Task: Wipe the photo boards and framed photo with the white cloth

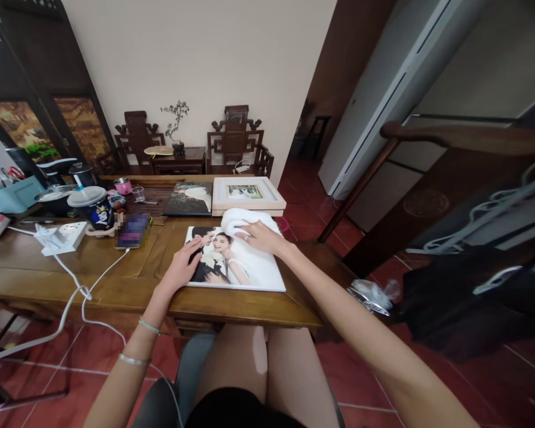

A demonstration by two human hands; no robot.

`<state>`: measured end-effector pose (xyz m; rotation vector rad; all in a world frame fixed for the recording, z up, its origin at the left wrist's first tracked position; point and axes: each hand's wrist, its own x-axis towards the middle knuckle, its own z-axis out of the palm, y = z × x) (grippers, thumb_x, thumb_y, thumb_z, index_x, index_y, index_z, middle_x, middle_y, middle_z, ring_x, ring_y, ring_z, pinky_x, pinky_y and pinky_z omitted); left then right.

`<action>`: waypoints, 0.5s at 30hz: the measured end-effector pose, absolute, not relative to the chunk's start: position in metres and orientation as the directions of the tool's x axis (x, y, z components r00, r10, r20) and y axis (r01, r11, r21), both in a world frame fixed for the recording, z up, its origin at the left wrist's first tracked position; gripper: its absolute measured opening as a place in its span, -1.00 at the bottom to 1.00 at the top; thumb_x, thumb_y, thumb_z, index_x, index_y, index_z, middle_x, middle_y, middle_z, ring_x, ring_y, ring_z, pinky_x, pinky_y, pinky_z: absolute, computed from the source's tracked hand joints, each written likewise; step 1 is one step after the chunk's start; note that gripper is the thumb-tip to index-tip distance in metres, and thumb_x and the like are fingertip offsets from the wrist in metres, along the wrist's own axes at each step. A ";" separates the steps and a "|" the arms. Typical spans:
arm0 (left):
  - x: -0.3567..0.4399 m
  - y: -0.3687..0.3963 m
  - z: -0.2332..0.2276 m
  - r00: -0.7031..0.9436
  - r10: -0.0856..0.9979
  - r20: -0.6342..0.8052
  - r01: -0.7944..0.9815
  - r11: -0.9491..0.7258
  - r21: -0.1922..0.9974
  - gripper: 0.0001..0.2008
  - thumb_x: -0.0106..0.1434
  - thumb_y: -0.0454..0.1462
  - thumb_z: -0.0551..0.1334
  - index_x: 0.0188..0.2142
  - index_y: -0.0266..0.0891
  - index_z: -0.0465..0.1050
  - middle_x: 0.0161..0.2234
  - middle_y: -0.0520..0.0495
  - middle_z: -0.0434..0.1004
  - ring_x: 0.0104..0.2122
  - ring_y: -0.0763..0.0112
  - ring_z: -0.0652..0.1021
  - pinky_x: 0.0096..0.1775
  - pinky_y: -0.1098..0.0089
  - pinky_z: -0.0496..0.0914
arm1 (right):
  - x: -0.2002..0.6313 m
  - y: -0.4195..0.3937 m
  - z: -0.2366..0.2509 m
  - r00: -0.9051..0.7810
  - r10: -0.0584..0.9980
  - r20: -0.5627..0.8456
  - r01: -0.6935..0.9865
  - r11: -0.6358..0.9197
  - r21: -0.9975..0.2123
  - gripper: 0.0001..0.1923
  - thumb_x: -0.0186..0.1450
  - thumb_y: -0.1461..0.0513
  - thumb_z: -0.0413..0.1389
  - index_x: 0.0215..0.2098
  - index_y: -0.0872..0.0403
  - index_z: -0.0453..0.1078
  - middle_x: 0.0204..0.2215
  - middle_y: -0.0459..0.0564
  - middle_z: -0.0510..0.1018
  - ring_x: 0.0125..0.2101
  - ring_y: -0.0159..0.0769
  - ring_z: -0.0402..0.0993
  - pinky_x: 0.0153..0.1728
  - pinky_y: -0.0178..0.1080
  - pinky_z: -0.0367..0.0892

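Observation:
A large wedding photo panel [249,270] with a white edge lies flat on the wooden table in front of me. My left hand [183,266] rests on its left edge, fingers stretched out. Along the panel's upper right part lies a bunched white towel [241,217]. My right hand [264,236] is on that towel, fingers bent into it, and the towel touches the panel's top. Part of the panel's right side is hidden under my right hand and the towel.
Behind the panel lie a dark photo album [187,202] and a white framed box [271,191]. To the left are a phone [134,230] on a cable, a drink cup [97,209], a white power strip [66,238] and a blue organizer [18,193]. A plastic bag [374,294] sits right.

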<state>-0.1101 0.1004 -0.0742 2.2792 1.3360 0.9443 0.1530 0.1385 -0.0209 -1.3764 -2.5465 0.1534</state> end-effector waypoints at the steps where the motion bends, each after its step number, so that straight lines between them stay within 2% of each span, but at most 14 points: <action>1: -0.110 0.100 -0.074 0.337 0.864 0.373 0.642 -0.501 0.581 -0.55 0.34 -0.19 0.02 0.14 -0.35 0.35 0.22 -0.21 0.26 0.23 0.27 0.28 0.25 0.22 0.11 | 0.152 0.139 -0.020 -0.519 0.839 0.162 0.814 0.543 -0.205 -0.61 0.42 0.20 -0.15 0.11 0.08 0.36 0.20 0.15 0.32 0.23 0.00 0.14 0.19 0.17 -0.02; 6: -0.109 0.101 -0.074 0.338 0.864 0.373 0.650 -0.500 0.571 -0.56 0.34 -0.19 0.01 0.14 -0.32 0.35 0.22 -0.19 0.26 0.23 0.26 0.28 0.25 0.21 0.12 | 0.153 0.097 -0.026 -0.542 0.827 0.150 0.801 0.562 -0.206 -0.63 0.39 0.26 -0.11 0.05 0.09 0.41 0.22 0.17 0.28 0.30 0.00 -0.05 0.22 0.24 -0.16; 11: -0.109 0.102 -0.076 0.340 0.856 0.388 0.658 -0.512 0.553 -0.57 0.34 -0.21 0.01 0.13 -0.30 0.36 0.21 -0.18 0.27 0.22 0.28 0.29 0.25 0.21 0.13 | 0.162 0.011 -0.033 -0.613 0.770 0.175 0.719 0.636 -0.282 -0.68 0.38 0.26 -0.08 -0.12 0.03 0.50 0.25 0.04 0.25 0.31 0.00 -0.10 0.24 0.28 -0.20; 15: -0.109 0.102 -0.076 0.356 0.848 0.392 0.662 -0.525 0.535 -0.57 0.35 -0.22 0.00 0.14 -0.29 0.34 0.21 -0.19 0.27 0.22 0.27 0.28 0.24 0.17 0.13 | 0.167 -0.038 -0.031 -0.670 0.726 0.154 0.676 0.683 -0.278 -0.72 0.35 0.30 -0.06 -0.22 0.05 0.51 0.26 -0.01 0.21 0.32 0.01 -0.16 0.24 0.32 -0.25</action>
